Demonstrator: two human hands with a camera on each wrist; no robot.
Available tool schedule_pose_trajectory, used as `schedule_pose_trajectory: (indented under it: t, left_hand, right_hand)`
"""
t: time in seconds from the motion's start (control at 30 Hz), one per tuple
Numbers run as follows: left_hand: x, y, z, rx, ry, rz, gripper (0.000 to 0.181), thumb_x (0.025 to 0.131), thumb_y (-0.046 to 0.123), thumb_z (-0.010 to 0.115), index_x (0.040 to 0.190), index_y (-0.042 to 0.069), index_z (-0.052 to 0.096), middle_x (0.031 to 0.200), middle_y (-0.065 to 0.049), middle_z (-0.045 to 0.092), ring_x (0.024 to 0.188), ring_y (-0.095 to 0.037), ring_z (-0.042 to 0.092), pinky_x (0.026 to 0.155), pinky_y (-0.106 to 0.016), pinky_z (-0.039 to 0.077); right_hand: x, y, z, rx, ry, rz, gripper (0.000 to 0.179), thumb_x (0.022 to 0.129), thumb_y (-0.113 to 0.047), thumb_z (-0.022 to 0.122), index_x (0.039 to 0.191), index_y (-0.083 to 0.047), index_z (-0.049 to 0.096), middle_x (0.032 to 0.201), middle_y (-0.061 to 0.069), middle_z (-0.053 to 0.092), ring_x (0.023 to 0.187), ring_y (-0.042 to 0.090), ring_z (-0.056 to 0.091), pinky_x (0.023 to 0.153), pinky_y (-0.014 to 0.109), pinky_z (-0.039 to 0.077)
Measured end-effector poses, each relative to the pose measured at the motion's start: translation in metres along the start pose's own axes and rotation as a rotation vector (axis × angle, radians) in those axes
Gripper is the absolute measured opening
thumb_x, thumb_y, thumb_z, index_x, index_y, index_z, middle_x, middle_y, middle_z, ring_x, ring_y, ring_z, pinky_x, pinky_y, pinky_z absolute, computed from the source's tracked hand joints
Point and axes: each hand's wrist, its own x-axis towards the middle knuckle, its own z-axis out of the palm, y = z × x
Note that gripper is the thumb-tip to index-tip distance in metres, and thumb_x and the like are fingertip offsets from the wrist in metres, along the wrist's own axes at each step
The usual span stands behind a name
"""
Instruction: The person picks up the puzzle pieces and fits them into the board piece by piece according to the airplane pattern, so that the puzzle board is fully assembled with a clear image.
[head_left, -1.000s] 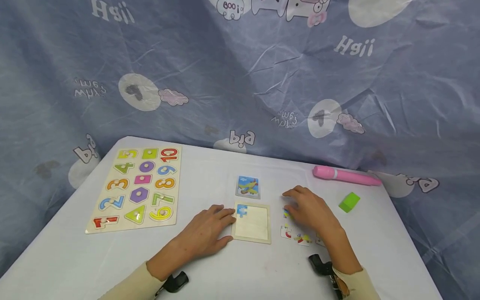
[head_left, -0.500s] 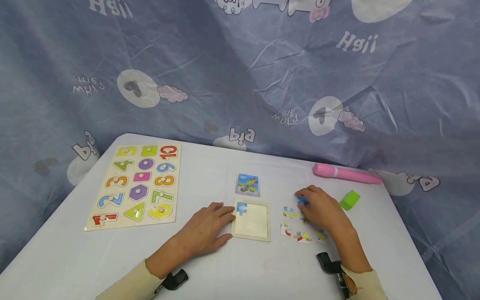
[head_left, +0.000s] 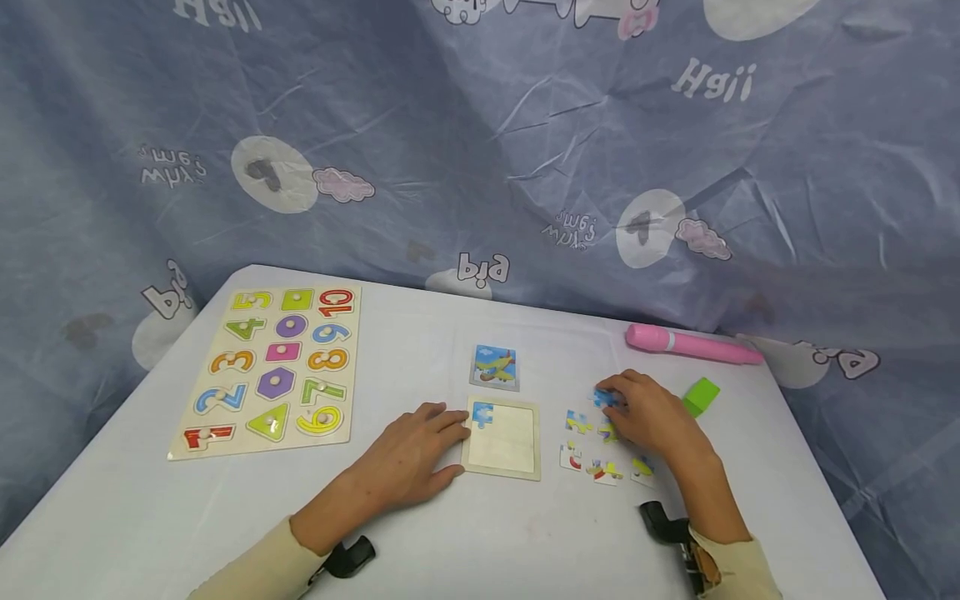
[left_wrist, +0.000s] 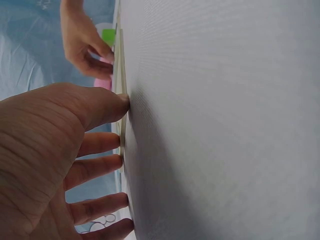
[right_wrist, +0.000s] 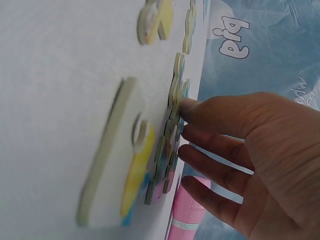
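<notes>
The left wrist view shows you more plainly than the head view that your left hand (head_left: 408, 458) is spread, thumb tip against the puzzle frame (head_left: 516, 446). The right wrist view brings out the thickness of the loose pieces (head_left: 577, 422), your right hand (head_left: 647, 412) bent over them; whether it pinches the blue piece (head_left: 604, 397) at its fingertips cannot be told. Only the head view gives you the number board (head_left: 303, 437) by the worktop (head_left: 517, 554)'s left edge, with ten numerals and five shapes. You have one frame, one fitted piece (head_left: 482, 414) in its far left corner, at least six loose pieces towards the worktop's right edge, one picture card (head_left: 495, 367) beyond the frame, one pink stick (head_left: 697, 345) at the far edge and one green block (head_left: 701, 397).
</notes>
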Motion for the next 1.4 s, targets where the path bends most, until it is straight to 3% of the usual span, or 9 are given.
schedule_pose_trajectory:
  t: [0.27,0.8,1.4]
  left_hand:
    - [0.0,0.0,0.0,0.007,0.001,0.001,0.046,0.098,0.039,0.079,0.137,0.016,0.072,0.151,-0.003,0.064,0.14,-0.034,0.057,0.102,-0.053,0.057]
    - [0.0,0.0,0.001,0.008,0.003,0.001,0.046,0.098,0.039,0.079,0.137,0.017,0.072,0.151,-0.003,0.064,0.14,-0.034,0.057,0.101,-0.054,0.057]
    - [0.0,0.001,0.0,0.006,-0.016,-0.01,0.046,0.099,0.04,0.078,0.137,0.016,0.072,0.152,-0.003,0.063,0.141,-0.034,0.056,0.103,-0.053,0.057]
  right_hand:
    - [0.001,0.001,0.0,0.022,-0.004,-0.01,0.034,0.096,-0.011,0.08,0.129,-0.008,0.075,0.121,0.011,0.069,0.107,0.03,0.069,0.093,0.056,0.058]
    - [0.001,0.003,0.003,0.007,0.009,-0.038,0.035,0.095,-0.015,0.081,0.129,-0.007,0.075,0.119,0.011,0.068,0.107,0.03,0.068,0.092,0.055,0.058]
    - [0.005,-0.019,0.01,-0.014,0.035,-0.115,0.034,0.095,-0.014,0.081,0.128,-0.009,0.076,0.116,0.006,0.068,0.103,0.025,0.066,0.088,0.051,0.059]
